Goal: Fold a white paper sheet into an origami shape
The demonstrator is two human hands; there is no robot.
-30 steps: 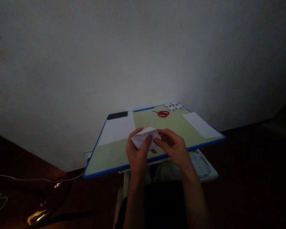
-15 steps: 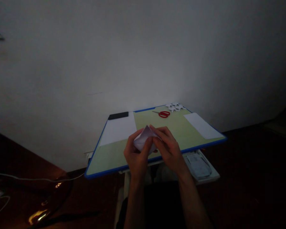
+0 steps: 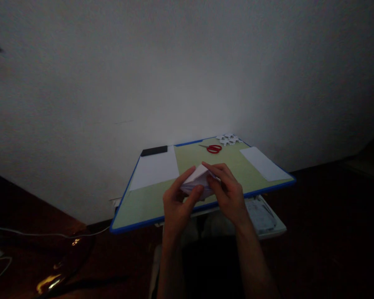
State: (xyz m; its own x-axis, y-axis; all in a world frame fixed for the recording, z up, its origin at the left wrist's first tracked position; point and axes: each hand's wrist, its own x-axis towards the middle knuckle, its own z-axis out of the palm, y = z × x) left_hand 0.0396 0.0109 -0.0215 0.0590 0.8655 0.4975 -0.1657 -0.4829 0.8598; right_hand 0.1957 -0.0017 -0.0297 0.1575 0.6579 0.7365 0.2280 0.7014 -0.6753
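Pinches one paper [image 3: 200,179] above the board [image 3: 139,209], with left hand [image 3: 176,202] clamped on at eight o'clock and right hand [image 3: 229,190] at three. Should handle as light, springy and easily creased, so best gripped gently along folded edges at nine and three, clear of the peak at twelve. Around it, can count one slab [image 3: 154,150] at ten, two sheets [image 3: 263,164] near half past nine and half past two, one pair of scissors [image 3: 214,149] just past twelve, but cannot count the stars [image 3: 229,139] at one.
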